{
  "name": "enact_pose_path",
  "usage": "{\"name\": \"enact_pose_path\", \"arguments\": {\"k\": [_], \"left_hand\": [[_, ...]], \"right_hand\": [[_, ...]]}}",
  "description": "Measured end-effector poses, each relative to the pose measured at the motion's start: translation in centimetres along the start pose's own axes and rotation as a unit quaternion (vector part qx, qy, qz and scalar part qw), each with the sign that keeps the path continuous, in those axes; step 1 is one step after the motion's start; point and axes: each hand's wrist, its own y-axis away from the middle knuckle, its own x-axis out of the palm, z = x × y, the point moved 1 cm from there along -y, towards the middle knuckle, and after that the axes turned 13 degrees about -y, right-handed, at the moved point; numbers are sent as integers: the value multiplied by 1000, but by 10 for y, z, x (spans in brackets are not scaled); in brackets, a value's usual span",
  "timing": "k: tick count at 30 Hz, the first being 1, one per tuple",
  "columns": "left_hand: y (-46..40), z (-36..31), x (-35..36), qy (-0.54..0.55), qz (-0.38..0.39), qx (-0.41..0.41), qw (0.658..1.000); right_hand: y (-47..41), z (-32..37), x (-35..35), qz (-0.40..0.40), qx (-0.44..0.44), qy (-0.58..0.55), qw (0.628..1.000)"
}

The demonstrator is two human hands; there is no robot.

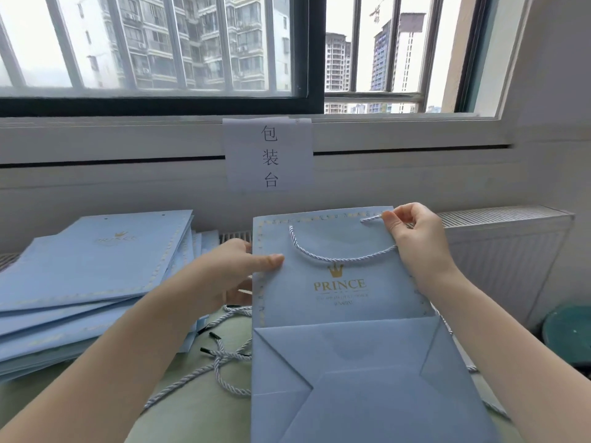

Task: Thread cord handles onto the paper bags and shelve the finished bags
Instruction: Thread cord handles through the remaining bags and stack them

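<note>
A flat light-blue paper bag (339, 314) with a gold crown and "PRINCE" print is held up in front of me, its folded bottom toward me. A twisted white cord handle (335, 259) hangs in a loop across its front. My left hand (236, 266) grips the bag's left edge, thumb on the front and fingers behind. My right hand (412, 231) pinches the cord at the bag's top right corner.
A stack of flat blue bags (89, 282) lies on the left. Loose cords with black tips (224, 356) lie on the green table surface (198, 417) under the bag. A white radiator (511, 251) stands at the right, a dark green stool (569, 330) below it. A paper sign (270, 155) hangs under the window.
</note>
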Motion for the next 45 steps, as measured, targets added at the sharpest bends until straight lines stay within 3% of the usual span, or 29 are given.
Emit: {"name": "enact_pose_path", "arguments": {"k": [3,6,11,14,17,21,24,26,27,31,34,39,42,45], "left_hand": [[-1,2,1,57,-12,21,998],[-5,-1,-9,113,-90,49,988],[-10,2,-32,268,-222,91,933],[-11,6,-37,333,-280,128,891],[-11,9,-37,377,-329,134,855],[-14,13,-36,425,-386,114,811],[-14,11,-27,466,-361,135,796],[-12,7,-19,464,-320,159,811],[-12,5,-15,437,-294,169,833],[-21,9,-8,218,-241,140,935],[-13,1,5,126,-182,160,962],[20,-29,21,238,-33,222,945],[25,-34,15,312,47,231,921],[25,-34,7,355,70,202,910]], "right_hand": [[1,-2,3,2,33,-26,999],[0,-1,5,12,99,-135,986],[-5,8,9,76,275,-183,941],[2,10,6,170,362,-344,850],[6,13,1,222,354,-476,774],[13,13,13,290,324,-469,769],[31,5,26,363,332,-402,772],[42,5,37,362,325,-364,794],[45,7,41,343,318,-365,805],[39,13,44,236,231,-383,863],[37,13,41,197,84,-260,941],[45,7,45,181,-125,-70,973],[44,3,42,179,-276,62,942],[40,-3,37,151,-328,161,918]]}}
